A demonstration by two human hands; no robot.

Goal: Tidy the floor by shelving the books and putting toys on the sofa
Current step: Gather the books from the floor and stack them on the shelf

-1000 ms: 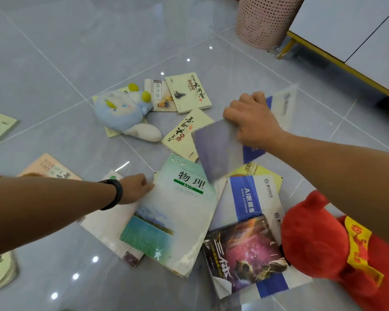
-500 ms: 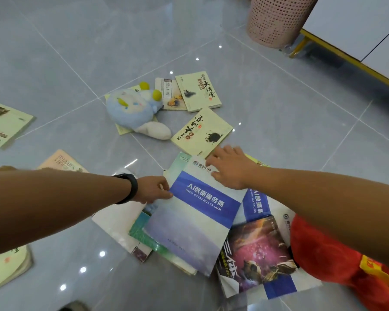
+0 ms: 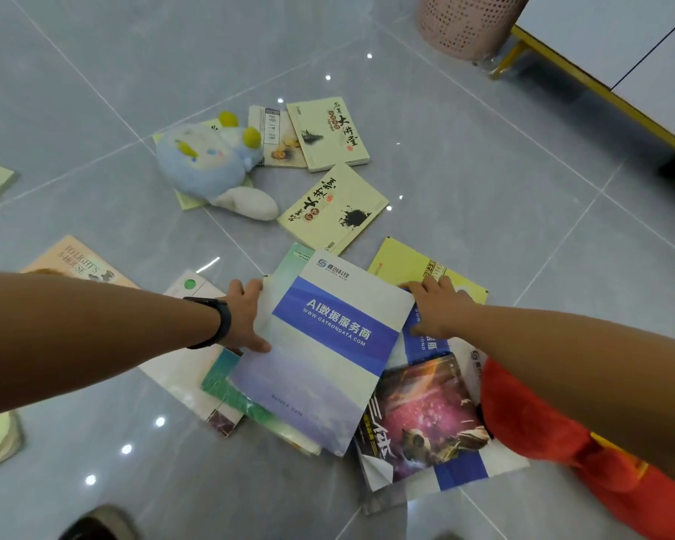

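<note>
Glossy floor tiles (image 3: pixel 484 181) carry loose books. Left hand (image 3: pixel 246 317) grips the stack's (image 3: pixel 320 356) edge; right hand (image 3: pixel 437 305), fingers flat, reaches another booklet (image 3: pixel 425 341). Slick covers could slide apart when lifted.

- Top booklet (image 3: pixel 328 344): white with a blue band, fading to pale violet below.
- Plush toy (image 3: pixel 211 165): light blue, yellow ears, white foot.
- Second soft toy (image 3: pixel 530 415): red with yellow trim.
- Paperbacks (image 3: pixel 334 210): cream covers, black brush lettering, red seals.
- Magazine (image 3: pixel 421 418): purple and pink starry cover.
- Basket (image 3: pixel 464 21): pink, dotted with holes.
- Floor (image 3: pixel 484 169): glossy grey tiles.
- Wristband (image 3: pixel 221 321): black.
</note>
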